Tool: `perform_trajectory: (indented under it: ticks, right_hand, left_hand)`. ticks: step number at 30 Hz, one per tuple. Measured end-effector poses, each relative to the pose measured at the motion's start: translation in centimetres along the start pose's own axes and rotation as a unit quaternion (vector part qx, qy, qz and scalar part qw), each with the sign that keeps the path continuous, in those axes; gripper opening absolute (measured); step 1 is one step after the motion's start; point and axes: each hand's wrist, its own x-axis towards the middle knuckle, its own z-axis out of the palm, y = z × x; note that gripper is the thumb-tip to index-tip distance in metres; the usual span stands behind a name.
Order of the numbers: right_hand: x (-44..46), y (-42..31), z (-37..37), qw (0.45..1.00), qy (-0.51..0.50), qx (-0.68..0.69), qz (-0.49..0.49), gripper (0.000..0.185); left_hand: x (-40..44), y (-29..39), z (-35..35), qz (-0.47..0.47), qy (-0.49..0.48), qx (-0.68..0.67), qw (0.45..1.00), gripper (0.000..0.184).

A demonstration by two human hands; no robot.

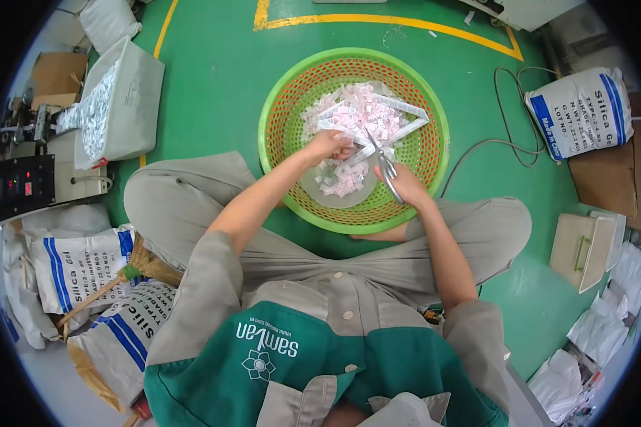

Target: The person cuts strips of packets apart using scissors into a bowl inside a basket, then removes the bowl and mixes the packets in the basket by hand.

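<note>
Over the green basket (pixel 352 225), the left hand's (pixel 327 146) fingers pinch a white strip (pixel 409 128), and the right hand's (pixel 408 186) fingers are clamped around the scissors (pixel 387 167)! Both forearms slant forward and inward; the scissors point forward, long axis tilting left, above pink-and-white packets (pixel 345 179).

Lime-green basket (pixel 356 225) dotted with orange-red; green floor (pixel 206 92).
Packets (pixel 349 117) pink and white; scissors (pixel 387 169) silver; shirt (pixel 306 327) grey and green.
</note>
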Motion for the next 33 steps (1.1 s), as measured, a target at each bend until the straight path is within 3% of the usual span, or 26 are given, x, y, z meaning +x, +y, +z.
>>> perform_trajectory:
  ticks: [4, 7, 11, 14, 21, 24, 27, 30, 33]
  right_hand:
    - [-0.4, -0.2, 0.9, 0.997, 0.066, -0.039, -0.033, 0.067]
    - [0.0, -0.4, 0.4, 1.0, 0.007, 0.001, -0.004, 0.066]
    - [0.3, 0.1, 0.1, 0.999, 0.041, -0.022, 0.007, 0.067]
    - [0.5, 0.8, 0.4, 0.997, 0.078, -0.015, 0.017, 0.068]
    - [0.0, -0.7, 0.5, 0.998, 0.014, 0.05, -0.021, 0.068]
    - [-0.2, -0.7, 1.5, 0.996, 0.075, 0.002, -0.039, 0.068]
    - [-0.4, -1.3, 1.3, 0.997, 0.06, 0.035, -0.04, 0.068]
    - [-0.8, -2.0, 0.0, 0.999, 0.019, -0.004, 0.036, 0.069]
    - [-0.1, -0.7, 0.1, 0.998, 0.058, -0.007, 0.034, 0.069]
  left_hand:
    - [-0.6, 2.4, 0.2, -0.021, -0.021, 0.014, 0.999, 0.022]
    - [-0.9, 3.0, 0.6, -0.005, -0.036, 0.016, 0.999, 0.021]
    - [-0.2, 2.6, 0.2, -0.007, -0.069, -0.014, 0.997, 0.024]
    - [-0.6, 2.8, 0.3, 0.024, -0.057, -0.077, 0.995, 0.027]
    - [0.2, 2.9, 0.6, 0.021, 0.025, -0.178, 0.983, 0.023]
    - [0.0, 3.1, 1.3, -0.008, 0.01, -0.224, 0.975, 0.02]
    - [-0.1, 3.0, 1.9, -0.037, 0.024, -0.211, 0.977, 0.018]
    - [-0.1, 3.3, 1.3, -0.026, -0.023, -0.215, 0.976, 0.02]
    - [-0.6, 4.4, 0.9, -0.045, -0.035, -0.266, 0.962, 0.021]
